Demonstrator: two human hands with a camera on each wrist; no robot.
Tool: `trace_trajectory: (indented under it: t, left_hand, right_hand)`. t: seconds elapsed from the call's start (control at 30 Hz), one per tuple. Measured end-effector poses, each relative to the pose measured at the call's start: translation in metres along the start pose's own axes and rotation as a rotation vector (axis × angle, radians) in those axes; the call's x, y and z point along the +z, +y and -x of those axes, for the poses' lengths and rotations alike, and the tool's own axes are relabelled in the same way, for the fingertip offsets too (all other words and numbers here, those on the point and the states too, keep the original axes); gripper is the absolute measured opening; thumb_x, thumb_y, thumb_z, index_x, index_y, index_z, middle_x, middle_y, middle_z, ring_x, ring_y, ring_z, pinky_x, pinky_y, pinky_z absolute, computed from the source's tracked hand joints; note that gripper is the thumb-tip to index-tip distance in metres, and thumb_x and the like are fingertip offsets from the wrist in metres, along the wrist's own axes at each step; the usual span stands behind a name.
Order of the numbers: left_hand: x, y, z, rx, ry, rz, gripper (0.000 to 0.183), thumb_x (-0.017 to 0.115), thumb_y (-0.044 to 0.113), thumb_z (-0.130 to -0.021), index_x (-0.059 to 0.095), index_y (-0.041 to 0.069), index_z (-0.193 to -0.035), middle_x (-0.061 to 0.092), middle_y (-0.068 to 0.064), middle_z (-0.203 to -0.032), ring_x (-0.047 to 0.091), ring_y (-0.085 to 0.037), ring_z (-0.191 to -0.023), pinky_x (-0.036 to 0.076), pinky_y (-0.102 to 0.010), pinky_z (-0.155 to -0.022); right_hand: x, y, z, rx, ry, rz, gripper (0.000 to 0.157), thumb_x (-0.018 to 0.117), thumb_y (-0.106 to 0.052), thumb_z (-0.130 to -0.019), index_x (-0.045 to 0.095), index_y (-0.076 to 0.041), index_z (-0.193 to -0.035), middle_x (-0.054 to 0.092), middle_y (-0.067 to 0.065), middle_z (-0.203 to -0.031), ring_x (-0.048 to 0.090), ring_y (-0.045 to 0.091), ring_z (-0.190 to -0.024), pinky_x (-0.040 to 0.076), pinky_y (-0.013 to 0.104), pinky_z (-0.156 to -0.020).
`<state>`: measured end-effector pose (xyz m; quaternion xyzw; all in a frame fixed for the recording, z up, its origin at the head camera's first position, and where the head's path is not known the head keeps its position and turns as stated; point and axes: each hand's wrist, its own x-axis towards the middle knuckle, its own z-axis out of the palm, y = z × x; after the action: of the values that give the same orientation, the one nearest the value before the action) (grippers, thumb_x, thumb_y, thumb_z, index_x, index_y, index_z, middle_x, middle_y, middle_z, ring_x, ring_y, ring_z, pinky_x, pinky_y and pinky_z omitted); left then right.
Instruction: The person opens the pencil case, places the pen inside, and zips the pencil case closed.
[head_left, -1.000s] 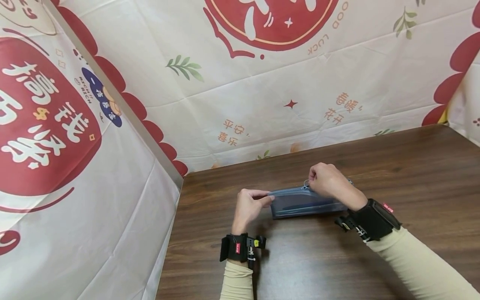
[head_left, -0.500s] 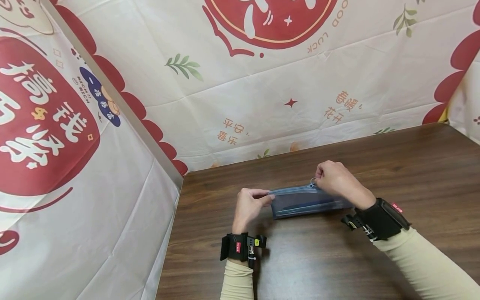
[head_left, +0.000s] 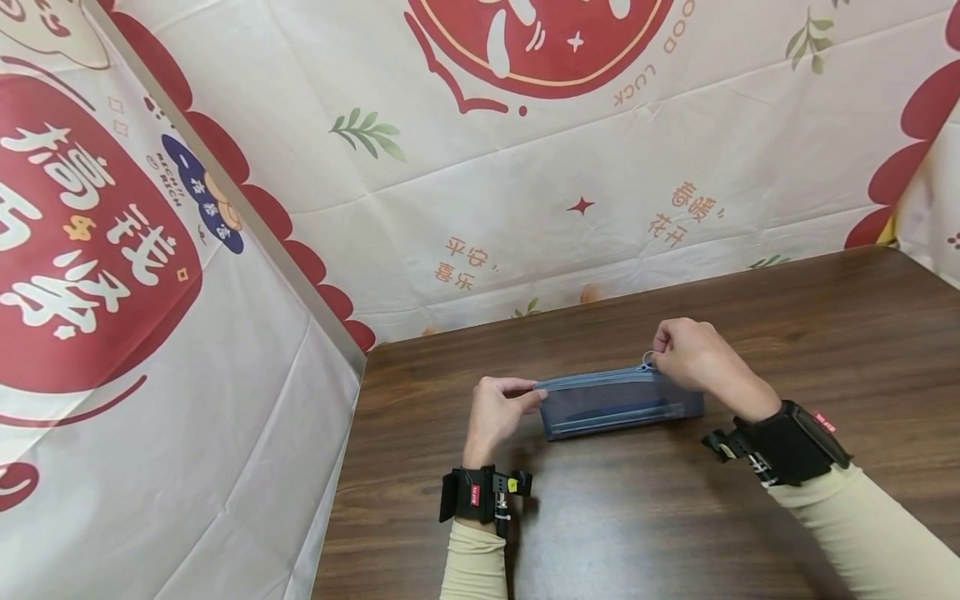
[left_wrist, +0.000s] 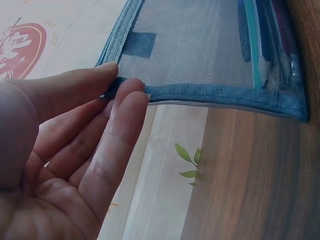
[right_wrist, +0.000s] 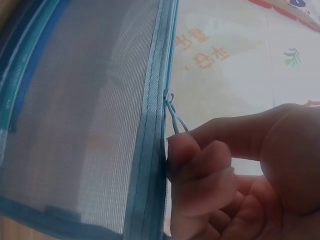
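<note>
A blue mesh pencil case (head_left: 600,402) stands on its long edge on the brown table, its zipper (right_wrist: 150,85) running along the top. My left hand (head_left: 497,417) pinches the top left corner of the case between thumb and fingers. With curled fingers my right hand (head_left: 693,360) grips the ring-shaped zipper pull (head_left: 649,359), near the right end of the top edge. Pen-like things (right_wrist: 22,82) show through the mesh near the bottom; their exact kind is unclear. In the right wrist view the slider sits on the zipper just above the fingertips.
Behind the wooden table (head_left: 615,517) hangs a white printed cloth (head_left: 525,192) with red and green patterns. Another printed cloth (head_left: 225,467) covers the panel on the left. Each wrist wears a black strap (head_left: 471,493) with a small camera.
My right hand has moved to the right along the top edge, drawing the zipper pull with it. The left hand keeps its pinch on the left corner, and the case stays almost in place.
</note>
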<state>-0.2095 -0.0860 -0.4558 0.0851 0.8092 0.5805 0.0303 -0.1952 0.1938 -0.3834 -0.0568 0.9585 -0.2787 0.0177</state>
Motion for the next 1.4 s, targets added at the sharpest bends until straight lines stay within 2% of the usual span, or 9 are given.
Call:
trace_trajectory:
  t: [0.17,0.43,0.67,0.93,1.2,1.4]
  left_hand:
    - [0.0,-0.002,0.0,-0.005,-0.014,-0.021,0.018,0.075,0.016,-0.078,0.077,0.006,-0.092,0.076,-0.01,-0.083,0.069,-0.01,-0.067,0.058,-0.045,-0.07]
    - [-0.001,-0.002,0.0,-0.021,-0.017,-0.03,0.02,0.075,0.019,-0.078,0.077,0.007,-0.093,0.076,-0.01,-0.082,0.071,-0.018,-0.069,0.059,-0.041,-0.069]
    - [-0.003,-0.003,0.0,-0.025,-0.021,-0.036,0.021,0.076,0.02,-0.078,0.077,0.007,-0.094,0.076,-0.01,-0.083,0.071,-0.018,-0.069,0.059,-0.041,-0.069]
    - [-0.002,-0.003,-0.001,-0.049,-0.019,-0.029,0.02,0.075,0.02,-0.078,0.077,0.007,-0.093,0.076,-0.01,-0.083,0.071,-0.021,-0.071,0.059,-0.04,-0.069]
    - [-0.003,-0.004,-0.001,-0.065,-0.023,0.0,0.018,0.075,0.015,-0.078,0.077,0.005,-0.092,0.076,-0.013,-0.081,0.07,-0.029,-0.074,0.057,-0.049,-0.072]
    - [-0.004,-0.005,-0.002,-0.082,-0.018,0.008,0.018,0.075,0.014,-0.078,0.077,0.004,-0.092,0.075,-0.013,-0.08,0.07,-0.03,-0.074,0.057,-0.048,-0.072]
  right_hand:
    - [0.0,0.003,0.002,0.004,0.013,0.007,0.014,0.058,-0.014,-0.086,0.056,-0.003,-0.077,0.055,0.006,-0.067,0.05,0.021,-0.06,0.041,0.038,-0.058]
    - [0.0,0.01,0.005,0.039,0.046,-0.016,0.016,0.06,-0.015,-0.088,0.054,-0.001,-0.083,0.056,0.011,-0.072,0.051,0.021,-0.06,0.041,0.036,-0.054]
    - [-0.002,0.017,0.006,0.058,0.076,-0.016,0.019,0.061,-0.016,-0.088,0.054,0.002,-0.087,0.057,0.015,-0.08,0.052,0.023,-0.064,0.041,0.036,-0.054]
    - [-0.004,0.022,0.009,0.047,0.121,-0.019,0.019,0.063,-0.016,-0.086,0.056,0.002,-0.084,0.059,0.015,-0.077,0.053,0.025,-0.064,0.04,0.035,-0.052]
    - [-0.011,0.025,0.015,0.057,0.124,-0.024,0.02,0.063,-0.018,-0.085,0.055,0.0,-0.083,0.061,0.014,-0.077,0.053,0.024,-0.063,0.039,0.035,-0.052]
    - [-0.018,0.028,0.017,0.042,0.104,-0.041,0.018,0.062,-0.017,-0.086,0.057,-0.001,-0.082,0.063,0.01,-0.071,0.053,0.021,-0.059,0.039,0.033,-0.05]
